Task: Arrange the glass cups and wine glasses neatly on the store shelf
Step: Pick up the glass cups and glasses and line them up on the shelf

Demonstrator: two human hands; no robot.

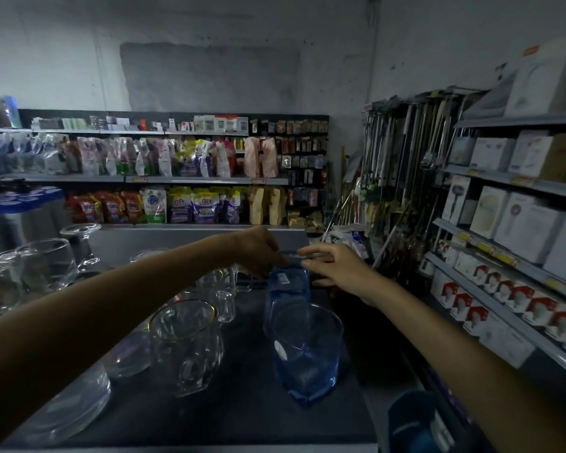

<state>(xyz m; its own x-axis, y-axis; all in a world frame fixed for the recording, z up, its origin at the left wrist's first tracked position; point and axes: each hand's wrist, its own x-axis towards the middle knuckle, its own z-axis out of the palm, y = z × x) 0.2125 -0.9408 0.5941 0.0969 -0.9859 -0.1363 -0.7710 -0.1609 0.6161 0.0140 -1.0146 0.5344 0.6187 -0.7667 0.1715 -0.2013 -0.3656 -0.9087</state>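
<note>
Farther blue cup (286, 289) is gripped by the curled fingers of the left hand (262, 250), touched by straight fingers of the right hand (335, 268), behind the nearer blue cup (307, 351).

Blue cup (286, 291), clear mug with gold rim (185, 344), dark grey shelf (236, 410).

A rack of long-handled mops and brooms (406, 165) is seen against the grey wall (209, 76), which is marked by a darker patch up and to the left of the rack. To the rack's left, wall shelves are filled with detergent pouches (190, 204) and pink refill bags (260, 157), and blue-lidded containers (23, 204) are stacked far beyond them. To the rack's right, white appliance boxes (517, 217) are shelved above red-and-white boxes (504, 291).
</note>
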